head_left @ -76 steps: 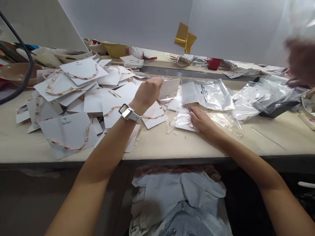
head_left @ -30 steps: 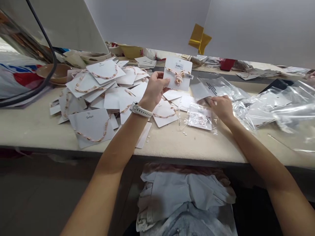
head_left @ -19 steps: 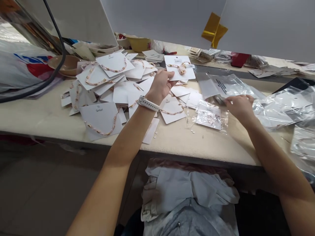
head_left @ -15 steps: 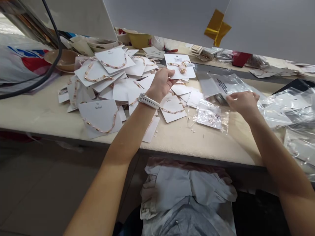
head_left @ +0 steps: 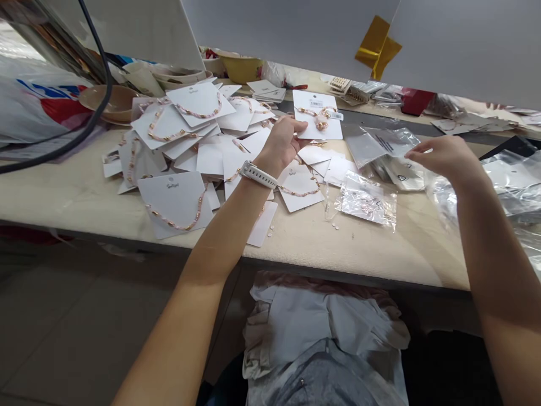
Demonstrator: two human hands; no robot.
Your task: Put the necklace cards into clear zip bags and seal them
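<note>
White card (head_left: 318,128): smooth matt paper. Bead necklace (head_left: 322,117) on card: glossy gold-toned metal, pale pink beads. Plastic bag (head_left: 367,201) right of card: clear, glossy, creased film.

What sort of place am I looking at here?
Probably a jewellery packing workbench: beaded necklaces on white display cards lie heaped on the table, the left hand holds a barcode-tagged card, and clear plastic bags lie nearby.

Right hand (head_left: 446,157) lifted, off plastic bag (head_left: 393,149)
</note>
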